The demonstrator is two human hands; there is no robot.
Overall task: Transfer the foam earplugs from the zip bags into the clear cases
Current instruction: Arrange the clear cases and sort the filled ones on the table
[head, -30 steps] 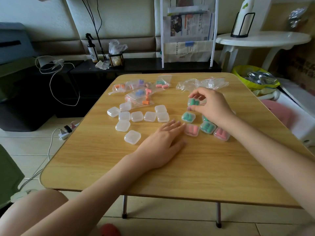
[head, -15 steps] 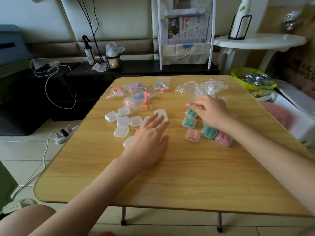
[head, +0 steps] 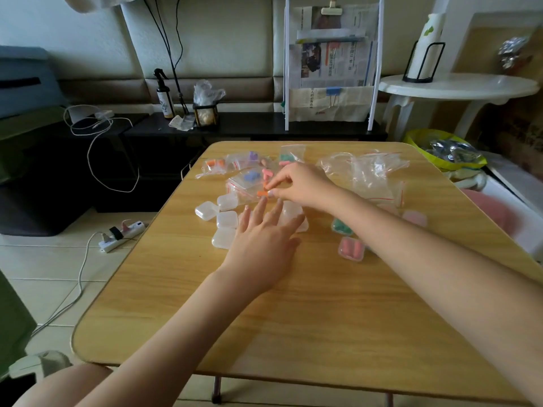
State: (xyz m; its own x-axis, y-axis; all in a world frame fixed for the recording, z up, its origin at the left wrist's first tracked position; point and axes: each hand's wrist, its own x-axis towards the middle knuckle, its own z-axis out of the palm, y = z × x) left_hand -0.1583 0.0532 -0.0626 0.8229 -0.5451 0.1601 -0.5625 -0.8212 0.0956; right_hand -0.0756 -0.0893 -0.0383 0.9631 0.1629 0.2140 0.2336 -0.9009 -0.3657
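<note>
- Wooden folding table (head: 293, 318): zip bags (head: 249, 179) lay far-centre, empty clear cases (head: 226, 220) just nearer.
- Left hand (head: 261, 248) lay flat over the cases, fingers straight, holding nothing.
- Right hand (head: 302, 186) pinched at an orange earplug (head: 262, 194) in its bag.
- Foam likely light and squashy; take it mid-body, gently.

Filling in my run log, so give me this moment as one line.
right hand: pinches orange earplug over zip bag | left hand: flat over empty clear cases | filled cases: pink case
</note>
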